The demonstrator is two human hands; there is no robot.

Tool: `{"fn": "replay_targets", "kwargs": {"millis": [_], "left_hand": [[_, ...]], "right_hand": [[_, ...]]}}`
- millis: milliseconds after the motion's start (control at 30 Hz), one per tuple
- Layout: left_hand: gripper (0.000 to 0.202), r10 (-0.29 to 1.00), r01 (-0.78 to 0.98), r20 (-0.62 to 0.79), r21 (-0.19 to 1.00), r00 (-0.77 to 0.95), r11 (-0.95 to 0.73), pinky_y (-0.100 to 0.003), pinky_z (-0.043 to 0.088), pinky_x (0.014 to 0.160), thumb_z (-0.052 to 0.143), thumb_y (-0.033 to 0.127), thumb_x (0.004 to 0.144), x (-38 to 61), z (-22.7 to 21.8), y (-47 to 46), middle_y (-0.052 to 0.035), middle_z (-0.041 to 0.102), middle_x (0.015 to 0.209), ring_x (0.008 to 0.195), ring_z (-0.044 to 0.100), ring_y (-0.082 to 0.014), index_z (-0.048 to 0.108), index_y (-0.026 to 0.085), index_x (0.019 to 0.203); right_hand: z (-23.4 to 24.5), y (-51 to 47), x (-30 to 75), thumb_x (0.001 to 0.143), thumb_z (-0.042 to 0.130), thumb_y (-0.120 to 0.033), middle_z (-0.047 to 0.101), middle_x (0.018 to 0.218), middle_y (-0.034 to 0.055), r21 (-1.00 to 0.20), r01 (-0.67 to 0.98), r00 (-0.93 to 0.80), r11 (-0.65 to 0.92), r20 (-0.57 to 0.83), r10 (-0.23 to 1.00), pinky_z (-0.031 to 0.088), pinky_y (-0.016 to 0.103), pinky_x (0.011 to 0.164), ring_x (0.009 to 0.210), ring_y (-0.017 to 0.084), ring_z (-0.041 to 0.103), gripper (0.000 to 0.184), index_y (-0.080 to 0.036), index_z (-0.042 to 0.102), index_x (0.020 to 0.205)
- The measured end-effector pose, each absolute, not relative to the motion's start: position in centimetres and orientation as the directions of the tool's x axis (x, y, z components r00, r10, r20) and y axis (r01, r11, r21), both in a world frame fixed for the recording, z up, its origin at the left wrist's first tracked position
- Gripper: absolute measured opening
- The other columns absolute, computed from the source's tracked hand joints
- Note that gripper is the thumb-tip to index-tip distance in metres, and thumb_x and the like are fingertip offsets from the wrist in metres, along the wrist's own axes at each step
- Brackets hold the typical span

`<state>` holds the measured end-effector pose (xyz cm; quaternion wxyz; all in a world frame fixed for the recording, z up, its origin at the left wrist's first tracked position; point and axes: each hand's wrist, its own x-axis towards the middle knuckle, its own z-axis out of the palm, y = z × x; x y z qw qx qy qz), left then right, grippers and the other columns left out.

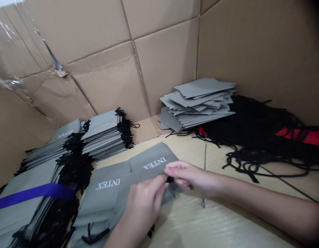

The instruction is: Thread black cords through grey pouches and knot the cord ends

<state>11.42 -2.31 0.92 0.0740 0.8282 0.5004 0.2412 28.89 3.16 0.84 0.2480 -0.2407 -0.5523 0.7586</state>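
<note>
**Both hands pinch a black cord end (pixel 170 179) on a grey drawstring pouch (pixel 151 165)**

The pouch lies flat on a pale cardboard sheet (pixel 221 220), partly over a second INTEX pouch (pixel 107 184), its white INTEX lettering upside down in this view. Its thin non-woven fabric looks light and soft, likely to flop and slide rather than keep a shape. The limp cord offers little to grip, so the knotted end or the pouch's gathered mouth looks like the surest hold (a judgement from its look alone).

The left hand (pixel 144 203) rises from the bottom edge, with its fingers curled toward the cord. The right hand (pixel 190 177) reaches in from the right, its forearm low and nearly level. Their fingertips form a narrow pinch around the cord end, though which fingers bear on it is hidden.

To the left sit stacked corded pouches (pixel 105 129) and a purple strap (pixel 32 194). To the right, loose grey panels (pixel 195 103) lie beside a heap of black cords (pixel 252 124). Cardboard box walls (pixel 97 51) rise behind.
</note>
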Motion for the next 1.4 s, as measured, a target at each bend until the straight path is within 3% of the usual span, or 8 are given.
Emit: {"fn": "replay_targets", "kwargs": {"millis": [133, 300, 533, 733, 933, 1100, 1233, 1400], "left_hand": [[0.023, 0.841, 0.746, 0.392, 0.412, 0.373, -0.523, -0.021, 0.044, 0.061, 0.041, 0.018, 0.088, 11.2, 0.5, -2.0, -0.0016, 0.069, 0.081, 0.066, 0.062, -0.0137, 0.058, 0.024, 0.102], [0.025, 0.839, 0.729, 0.391, 0.433, 0.378, -0.53, -0.021, 0.045, 0.059, 0.04, 0.017, 0.087, 11.3, 0.2, -1.9, -0.0011, 0.069, 0.08, 0.064, 0.062, -0.0135, 0.058, 0.024, 0.104], [0.018, 0.837, 0.777, 0.441, 0.381, 0.324, -0.501, -0.02, 0.046, 0.062, 0.043, 0.021, 0.087, 11.1, 0.9, -2.2, -0.0008, 0.068, 0.082, 0.067, 0.062, -0.0134, 0.06, 0.024, 0.095], [0.018, 0.815, 0.838, 0.446, 0.218, 0.37, -0.5, -0.022, 0.041, 0.057, 0.042, 0.016, 0.087, 11.1, 1.4, -2.0, 0.0006, 0.061, 0.073, 0.064, 0.058, -0.014, 0.058, 0.023, 0.088], [0.021, 0.781, 0.851, 0.422, 0.04, 0.46, -0.523, -0.023, 0.034, 0.052, 0.039, 0.016, 0.087, 11.5, 1.0, -2.1, 0.0011, 0.056, 0.063, 0.055, 0.052, -0.0139, 0.054, 0.021, 0.073], [0.021, 0.776, 0.837, 0.467, 0.126, 0.424, -0.533, -0.022, 0.031, 0.05, 0.042, 0.015, 0.085, 11.5, 0.9, -2.2, 0.0023, 0.051, 0.058, 0.051, 0.049, -0.0117, 0.05, 0.02, 0.067], [0.025, 0.806, 0.818, 0.435, 0.224, 0.402, -0.529, -0.02, 0.029, 0.05, 0.038, 0.008, 0.082, 11.6, 0.8, -2.3, 0.0023, 0.047, 0.057, 0.051, 0.046, -0.0107, 0.044, 0.019, 0.061], [0.028, 0.837, 0.779, 0.375, 0.344, 0.398, -0.524, -0.019, 0.03, 0.05, 0.034, 0.006, 0.081, 11.6, 1.0, -2.1, 0.0026, 0.044, 0.055, 0.05, 0.045, -0.0096, 0.042, 0.019, 0.058]], "right_hand": [[1.0, 1.5, 27.9, 0.073, 0.064, -0.043, 0.022, 0.044, -0.0133, -0.813, -0.324, -0.606, -0.484, -0.214, 0.766, 0.009, 0.021, 0.04, 0.041, 0.005, 0.008, 0.039, -0.021, 0.033, 0.065], [1.0, 1.1, 27.7, 0.071, 0.066, -0.04, 0.023, 0.045, -0.0129, -0.787, -0.447, -0.509, -0.426, -0.168, 0.844, 0.012, 0.02, 0.04, 0.043, 0.005, 0.009, 0.039, -0.02, 0.032, 0.063], [0.5, 2.6, 28.6, 0.083, 0.045, -0.053, 0.025, 0.05, -0.0089, -0.993, -0.119, -0.543, 0.01, 0.074, 0.837, 0.015, 0.023, 0.042, 0.043, 0.007, 0.021, 0.04, -0.02, 0.033, 0.062], [0.4, 2.6, 29.1, 0.087, 0.037, -0.053, 0.031, 0.055, -0.0049, -0.871, 0.273, -0.534, 0.408, 0.216, 0.817, 0.017, 0.025, 0.048, 0.053, 0.009, 0.028, 0.044, -0.018, 0.037, 0.059], [0.3, 2.6, 28.5, 0.08, 0.046, -0.059, 0.02, 0.048, -0.0085, -0.996, 0.088, -0.676, -0.024, -0.078, 0.733, 0.008, 0.024, 0.042, 0.044, 0.006, 0.015, 0.05, -0.019, 0.032, 0.053], [1.0, 1.2, 27.9, 0.075, 0.063, -0.039, 0.018, 0.043, -0.0129, -0.76, -0.285, -0.62, -0.585, -0.319, 0.717, 0.005, 0.02, 0.037, 0.041, 0.005, 0.004, 0.044, -0.02, 0.028, 0.057], [1.1, 0.2, 27.3, 0.079, 0.058, -0.032, 0.018, 0.038, -0.0129, -0.604, -0.44, -0.551, -0.665, -0.403, 0.731, 0.011, 0.018, 0.035, 0.037, 0.004, 0.006, 0.044, -0.02, 0.025, 0.053], [0.9, 0.4, 27.5, 0.074, 0.064, -0.041, 0.017, 0.041, -0.0128, -0.684, -0.465, -0.501, -0.561, -0.319, 0.804, 0.012, 0.02, 0.036, 0.038, 0.004, 0.008, 0.049, -0.021, 0.025, 0.053]]}}
